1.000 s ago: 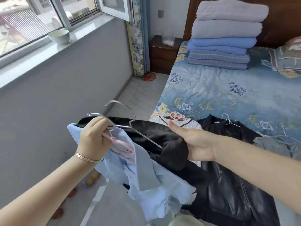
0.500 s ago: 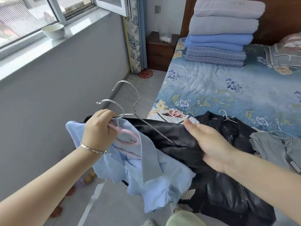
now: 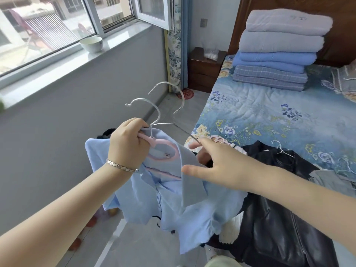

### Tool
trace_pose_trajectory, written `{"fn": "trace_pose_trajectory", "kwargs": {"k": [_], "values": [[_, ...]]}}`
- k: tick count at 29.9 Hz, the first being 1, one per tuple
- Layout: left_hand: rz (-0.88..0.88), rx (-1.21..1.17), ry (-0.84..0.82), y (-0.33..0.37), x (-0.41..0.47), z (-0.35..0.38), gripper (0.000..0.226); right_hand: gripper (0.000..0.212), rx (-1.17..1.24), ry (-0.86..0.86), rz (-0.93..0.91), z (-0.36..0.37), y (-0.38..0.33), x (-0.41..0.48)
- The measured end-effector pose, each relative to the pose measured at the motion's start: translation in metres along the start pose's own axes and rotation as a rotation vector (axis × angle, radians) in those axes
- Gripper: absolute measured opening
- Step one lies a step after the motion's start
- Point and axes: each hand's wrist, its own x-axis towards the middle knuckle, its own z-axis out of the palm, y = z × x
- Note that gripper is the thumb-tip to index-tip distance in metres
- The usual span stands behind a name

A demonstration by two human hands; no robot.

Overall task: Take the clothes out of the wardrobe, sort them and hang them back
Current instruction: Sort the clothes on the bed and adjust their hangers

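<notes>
We hold a pale blue shirt [image 3: 173,205] up in our left hand [image 3: 127,143] by its pink hanger [image 3: 163,149], collar open and the body hanging crumpled. A bare wire hanger [image 3: 173,119] is gripped with it, hook upward. A bit of dark cloth [image 3: 107,132] shows behind the shirt. On the bed [image 3: 269,112] a black leather jacket [image 3: 279,228] lies flat on its own wire hanger, with a grey garment [image 3: 331,182] to its right and a white knit top [image 3: 237,149] to its left.
</notes>
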Motion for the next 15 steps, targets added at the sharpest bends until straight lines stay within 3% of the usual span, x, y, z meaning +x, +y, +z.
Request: {"fn": "trace_pose_trajectory", "kwargs": {"k": [3, 9, 11, 13, 15], "values": [[-0.210, 0.120, -0.088, -0.001, 0.009, -0.011, 0.026, 0.049, 0.040, 0.074, -0.022, 0.007, -0.015, 0.005], [-0.323, 0.191, -0.163, -0.001, 0.011, -0.039, 0.035, 0.020, 0.078, 0.148, -0.100, 0.035, -0.030, 0.009], [-0.341, 0.101, -0.346, -0.006, 0.013, -0.056, 0.022, 0.022, 0.117, 0.064, -0.139, 0.047, -0.035, 0.005], [-0.398, 0.022, -0.632, -0.006, 0.019, -0.076, 0.031, 0.026, 0.186, -0.050, -0.189, 0.054, -0.045, -0.001], [-0.457, -0.032, -0.762, -0.009, 0.026, -0.089, 0.019, 0.027, 0.265, -0.133, -0.215, 0.047, -0.055, -0.004]]}}
